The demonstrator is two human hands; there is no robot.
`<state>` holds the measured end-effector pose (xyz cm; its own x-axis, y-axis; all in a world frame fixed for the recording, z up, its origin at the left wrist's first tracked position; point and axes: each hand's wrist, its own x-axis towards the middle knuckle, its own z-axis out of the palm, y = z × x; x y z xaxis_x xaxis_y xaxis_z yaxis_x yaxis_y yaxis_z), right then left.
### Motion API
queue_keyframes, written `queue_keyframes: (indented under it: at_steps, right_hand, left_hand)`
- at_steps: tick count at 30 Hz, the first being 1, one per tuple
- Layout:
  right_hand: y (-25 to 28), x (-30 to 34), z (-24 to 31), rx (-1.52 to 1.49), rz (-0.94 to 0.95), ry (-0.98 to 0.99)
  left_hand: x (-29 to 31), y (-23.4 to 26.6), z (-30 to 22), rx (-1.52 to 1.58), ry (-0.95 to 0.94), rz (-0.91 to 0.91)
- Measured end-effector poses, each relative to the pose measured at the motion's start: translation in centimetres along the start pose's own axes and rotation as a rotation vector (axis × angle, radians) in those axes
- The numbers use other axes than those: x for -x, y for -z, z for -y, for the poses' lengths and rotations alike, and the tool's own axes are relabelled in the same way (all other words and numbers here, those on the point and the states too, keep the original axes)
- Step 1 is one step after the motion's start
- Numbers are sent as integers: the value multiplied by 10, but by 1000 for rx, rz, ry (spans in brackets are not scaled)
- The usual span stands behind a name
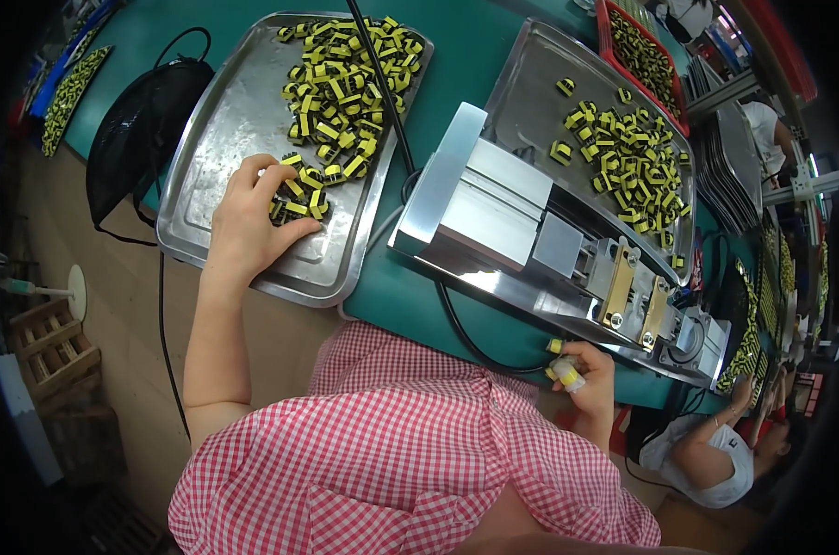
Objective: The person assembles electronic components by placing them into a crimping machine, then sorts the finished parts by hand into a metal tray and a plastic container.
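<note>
On the left, a metal tray [217, 129] carries a heap of small transformers [345, 88], black with yellow tape bands. My left hand [253, 220] reaches over the tray's near half. Its thumb and forefinger are spread around a small cluster of transformers [301, 196] at the heap's near end; a pale cover sits on one fingertip. Lower right, beside the table's near edge, my right hand [590, 381] is closed around a few yellow transformers [565, 374], with pale covers on its fingers. One piece sticks out at the fingertips. How many it holds is partly hidden.
A metal fixture [503, 208] with brass-coloured clamps lies between my hands. Behind it stands a second tray [530, 92] of transformers [632, 166]. A black cable [382, 83] crosses the left tray's edge. A red bin [641, 55], a black bag [142, 129] and a co-worker [715, 453] are nearby.
</note>
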<state>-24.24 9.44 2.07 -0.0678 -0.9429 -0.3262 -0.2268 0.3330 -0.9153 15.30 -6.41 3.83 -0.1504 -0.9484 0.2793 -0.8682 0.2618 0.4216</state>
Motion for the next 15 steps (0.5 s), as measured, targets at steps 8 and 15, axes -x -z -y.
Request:
queue_keyframes:
  at_steps: [8,15]
  right_hand:
    - [-1,0,0,-8,-11,4]
    - [0,0,0,2,-6,12]
  left_hand:
    - [4,9,5,-22,-25,142]
    - [7,-5,-2,-107,9,-56]
